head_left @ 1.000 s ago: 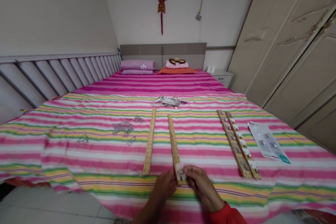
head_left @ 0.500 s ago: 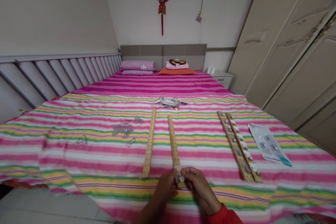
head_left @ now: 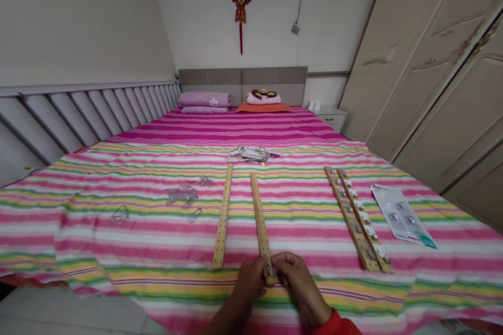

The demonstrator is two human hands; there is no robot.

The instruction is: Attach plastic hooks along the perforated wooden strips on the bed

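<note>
A wooden strip with rows of small holes (head_left: 260, 214) lies lengthwise before me on the striped cloth. On its near end sits a small clear piece with a shiny metal part (head_left: 269, 269); its exact kind is too small to make out. My left hand (head_left: 249, 280) closes on this piece from the left, thumb and finger at the strip's edge. From the right, my right hand (head_left: 294, 271) pinches at the same piece, its fingertips partly hidden. Another holed wooden strip (head_left: 223, 220) rests just to the left, untouched.
To the right lie two strips (head_left: 350, 214) bearing small fittings, beside a blister pack (head_left: 401, 215). Small clear plastic pieces (head_left: 183, 194) are scattered at left, with a thin loop (head_left: 120, 213) nearby. A plastic packet (head_left: 254, 154) lies beyond the strips on the bed.
Both hands stay at the strip's near end, with the fingers shifting slightly around the small clear piece. The whole view has moved a little; the other things lie as before.
</note>
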